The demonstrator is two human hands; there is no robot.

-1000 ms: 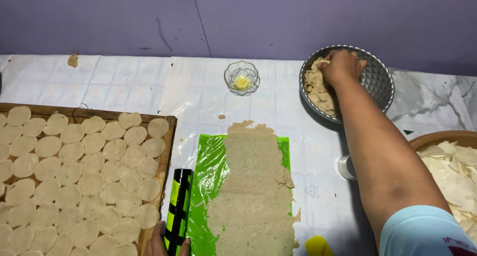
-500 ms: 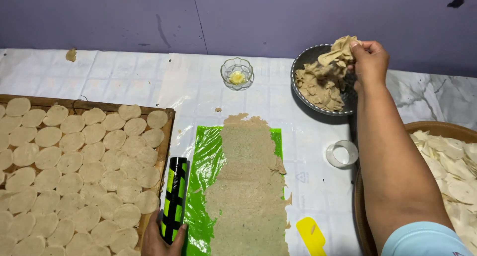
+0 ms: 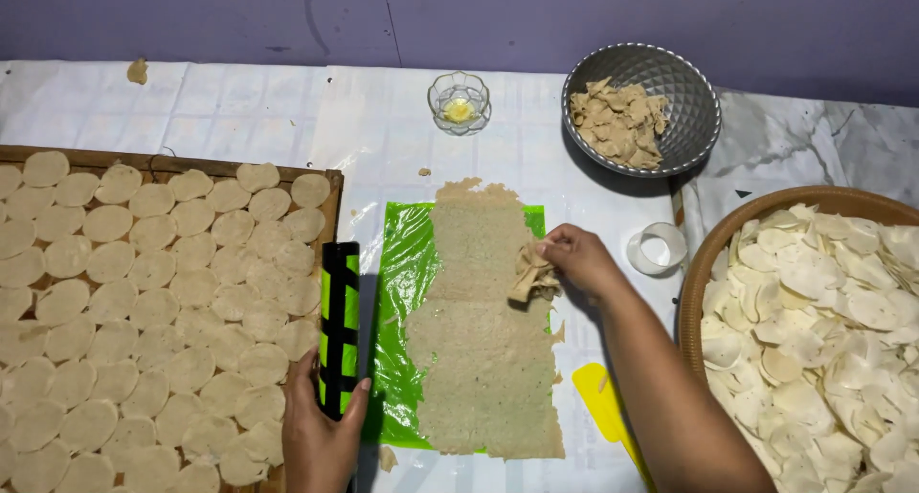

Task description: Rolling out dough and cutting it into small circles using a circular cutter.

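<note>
One white-covered worktop (image 3: pixel 239 100). One wooden tray (image 3: pixel 172 160) at left, filled with dozens of dough rounds; one woven basket (image 3: pixel 728 235) of pale discs at right. One rolled dough sheet (image 3: pixel 483 359) on one green plastic sheet (image 3: pixel 402 292), centre. One metal bowl (image 3: pixel 689 100) of scraps. One striped rolling pin (image 3: pixel 339 325), left hand (image 3: pixel 321 436) grip clamped around it. Right hand (image 3: pixel 579 258) grip pinched on dough scraps (image 3: pixel 531 278) over the sheet. One tape ring (image 3: pixel 659 249), one glass dish (image 3: pixel 459 100), one yellow scraper (image 3: pixel 603 407).
</note>
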